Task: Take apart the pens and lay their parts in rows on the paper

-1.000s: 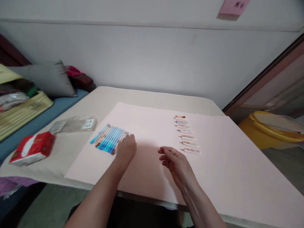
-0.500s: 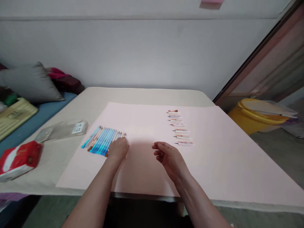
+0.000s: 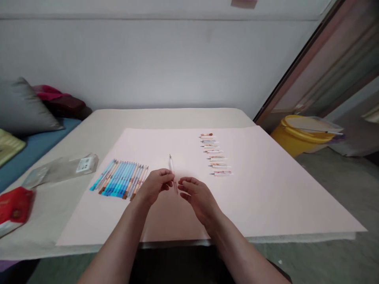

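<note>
A pale wall stands at 12 o'clock, across the far side of a cream-covered table. Before you on the table lies a large pink sheet. Between 1 and 2 o'clock, beyond the table, is a yellow bucket; between 10 and 11, a grey cushion. At 10 o'clock a clear plastic pouch lies near a red packet, which the view cuts off. At 11 o'clock, blue and brown pens lie side by side. Between 12 and 1, pale pens lie crosswise in a column. Your left hand pinches a slim white pen, just left of 12 o'clock, its dark tip pointing away from you. Your right hand has loosely curved, slightly spread fingers beside the pen's near end; you cannot tell whether they touch it.
</note>
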The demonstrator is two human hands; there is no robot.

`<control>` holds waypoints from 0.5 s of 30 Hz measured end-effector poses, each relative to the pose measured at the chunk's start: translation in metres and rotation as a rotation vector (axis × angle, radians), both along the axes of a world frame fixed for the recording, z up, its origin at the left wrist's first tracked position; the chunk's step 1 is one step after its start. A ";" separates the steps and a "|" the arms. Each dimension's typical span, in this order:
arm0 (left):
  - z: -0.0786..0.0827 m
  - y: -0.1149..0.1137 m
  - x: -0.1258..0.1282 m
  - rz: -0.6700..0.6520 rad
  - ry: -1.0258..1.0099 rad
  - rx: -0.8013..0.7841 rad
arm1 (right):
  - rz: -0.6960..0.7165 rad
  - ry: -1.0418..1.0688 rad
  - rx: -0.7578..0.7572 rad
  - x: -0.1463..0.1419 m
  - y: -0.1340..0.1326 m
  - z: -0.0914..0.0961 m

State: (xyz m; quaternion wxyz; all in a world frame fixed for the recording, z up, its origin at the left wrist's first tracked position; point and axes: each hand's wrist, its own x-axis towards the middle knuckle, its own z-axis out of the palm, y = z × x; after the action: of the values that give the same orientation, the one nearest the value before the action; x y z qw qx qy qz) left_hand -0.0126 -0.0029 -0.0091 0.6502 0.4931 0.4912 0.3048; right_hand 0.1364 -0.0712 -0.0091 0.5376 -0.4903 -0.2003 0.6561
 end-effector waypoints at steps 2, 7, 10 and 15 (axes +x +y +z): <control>0.002 -0.004 0.005 0.015 -0.122 -0.047 | 0.030 0.015 -0.002 -0.003 -0.001 -0.001; 0.003 -0.008 0.011 0.040 -0.217 -0.081 | 0.124 0.055 0.026 -0.006 -0.002 0.003; 0.005 -0.008 0.011 0.123 -0.370 -0.129 | 0.163 0.077 0.058 -0.005 -0.002 0.007; 0.009 -0.007 0.006 0.183 -0.550 -0.157 | 0.238 0.089 0.090 -0.003 -0.004 0.015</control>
State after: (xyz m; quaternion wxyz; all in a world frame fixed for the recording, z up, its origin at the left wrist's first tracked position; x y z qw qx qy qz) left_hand -0.0063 -0.0099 0.0000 0.7647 0.2939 0.3613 0.4453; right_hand 0.1336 -0.0753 0.0058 0.4858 -0.4089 -0.2620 0.7268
